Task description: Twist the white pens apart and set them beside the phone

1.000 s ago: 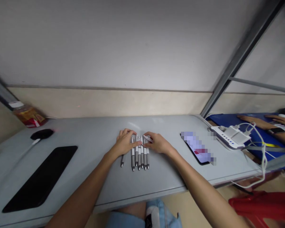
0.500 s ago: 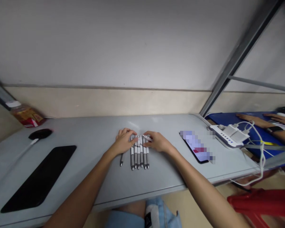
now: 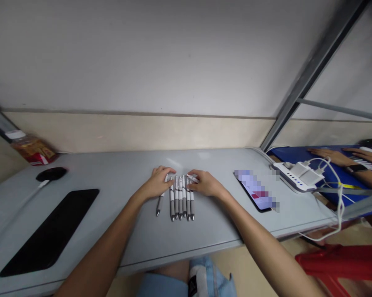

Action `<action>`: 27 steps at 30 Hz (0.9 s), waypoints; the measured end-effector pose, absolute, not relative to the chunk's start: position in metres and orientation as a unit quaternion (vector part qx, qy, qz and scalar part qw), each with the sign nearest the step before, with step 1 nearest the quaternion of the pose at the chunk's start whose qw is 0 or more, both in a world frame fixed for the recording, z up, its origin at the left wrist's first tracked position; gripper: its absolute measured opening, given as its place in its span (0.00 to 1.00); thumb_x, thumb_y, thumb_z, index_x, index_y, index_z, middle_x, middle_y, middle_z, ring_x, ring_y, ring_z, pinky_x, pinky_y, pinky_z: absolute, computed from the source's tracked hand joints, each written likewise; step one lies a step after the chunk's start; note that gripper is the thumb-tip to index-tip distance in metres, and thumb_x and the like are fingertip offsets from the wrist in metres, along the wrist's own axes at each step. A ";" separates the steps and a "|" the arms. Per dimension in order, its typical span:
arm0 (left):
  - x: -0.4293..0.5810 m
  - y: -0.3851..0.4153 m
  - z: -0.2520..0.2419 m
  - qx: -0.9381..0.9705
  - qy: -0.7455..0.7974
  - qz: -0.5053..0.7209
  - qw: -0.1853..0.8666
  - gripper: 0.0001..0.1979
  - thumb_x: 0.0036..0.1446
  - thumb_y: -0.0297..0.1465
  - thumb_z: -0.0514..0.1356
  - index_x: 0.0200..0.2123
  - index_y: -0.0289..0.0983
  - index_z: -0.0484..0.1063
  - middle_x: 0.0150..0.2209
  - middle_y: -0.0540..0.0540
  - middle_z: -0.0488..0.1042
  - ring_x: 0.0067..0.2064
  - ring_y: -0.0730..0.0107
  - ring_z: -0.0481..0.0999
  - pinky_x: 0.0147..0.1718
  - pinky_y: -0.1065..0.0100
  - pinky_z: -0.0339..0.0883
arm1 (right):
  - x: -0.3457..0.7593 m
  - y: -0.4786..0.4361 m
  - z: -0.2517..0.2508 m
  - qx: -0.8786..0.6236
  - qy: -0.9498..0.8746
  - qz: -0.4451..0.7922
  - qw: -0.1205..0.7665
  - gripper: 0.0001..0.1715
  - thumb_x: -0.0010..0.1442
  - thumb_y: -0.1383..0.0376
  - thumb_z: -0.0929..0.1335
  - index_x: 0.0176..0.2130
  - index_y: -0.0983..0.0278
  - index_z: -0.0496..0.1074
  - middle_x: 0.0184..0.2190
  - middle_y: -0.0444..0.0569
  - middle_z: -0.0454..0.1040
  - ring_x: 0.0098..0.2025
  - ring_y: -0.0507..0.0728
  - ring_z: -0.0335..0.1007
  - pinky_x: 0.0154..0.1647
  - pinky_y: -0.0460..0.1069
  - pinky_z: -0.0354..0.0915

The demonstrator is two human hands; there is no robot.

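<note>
Several grey-and-white pens (image 3: 181,199) lie side by side on the grey table (image 3: 126,231), tips toward me. One more pen (image 3: 159,203) lies a little apart to their left. My left hand (image 3: 157,182) rests on the upper end of that separate pen, fingers curled over it. My right hand (image 3: 203,183) sits at the right side of the row, its curled fingertips pressing on the top of the rightmost pens.
A black mat (image 3: 48,234) lies at the left, with a black mouse (image 3: 52,173) and a snack packet (image 3: 32,150) behind it. A phone (image 3: 256,195) and a white power strip (image 3: 299,176) with chargers are at the right. Another person's hands (image 3: 331,156) rest on a blue surface beyond.
My left hand has drawn slightly leftward off the row, and the separate left pen now shows more of its length. The right hand has barely moved.
</note>
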State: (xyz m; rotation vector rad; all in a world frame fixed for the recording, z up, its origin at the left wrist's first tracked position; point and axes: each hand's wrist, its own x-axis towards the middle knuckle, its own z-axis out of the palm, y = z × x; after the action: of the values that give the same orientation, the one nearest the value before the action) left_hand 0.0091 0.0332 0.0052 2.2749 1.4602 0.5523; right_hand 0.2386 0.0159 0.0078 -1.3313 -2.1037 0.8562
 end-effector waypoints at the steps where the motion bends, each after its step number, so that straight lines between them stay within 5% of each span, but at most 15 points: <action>1: 0.007 0.034 0.005 0.812 0.515 0.199 0.192 0.17 0.55 0.36 0.55 0.48 0.40 0.70 0.48 0.44 0.70 0.56 0.58 0.63 0.57 0.57 0.57 | 0.238 0.016 0.008 -0.491 -0.773 0.312 0.253 0.20 0.52 0.64 0.71 0.46 0.63 0.73 0.34 0.47 0.76 0.32 0.53 0.69 0.32 0.46 0.60; 15: 0.008 0.036 0.010 0.771 0.548 0.229 0.230 0.16 0.49 0.36 0.61 0.40 0.36 0.76 0.41 0.43 0.74 0.41 0.63 0.74 0.45 0.63 0.67 | 0.235 0.014 0.010 -0.499 -0.772 0.303 0.251 0.21 0.51 0.66 0.72 0.47 0.63 0.72 0.35 0.48 0.77 0.33 0.53 0.70 0.33 0.46 0.60; 27: 0.014 0.035 0.006 0.738 0.583 0.248 0.232 0.15 0.48 0.33 0.61 0.40 0.35 0.77 0.42 0.40 0.76 0.41 0.63 0.76 0.43 0.64 0.69 | 0.233 0.011 0.012 -0.496 -0.773 0.299 0.260 0.21 0.52 0.65 0.71 0.47 0.64 0.72 0.33 0.47 0.76 0.31 0.52 0.68 0.31 0.46 0.59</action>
State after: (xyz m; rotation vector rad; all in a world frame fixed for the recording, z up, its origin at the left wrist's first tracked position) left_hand 0.0139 0.0351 0.0056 2.0279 1.6034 0.6810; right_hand 0.2327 0.0112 0.0115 -1.3425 -2.0935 0.8097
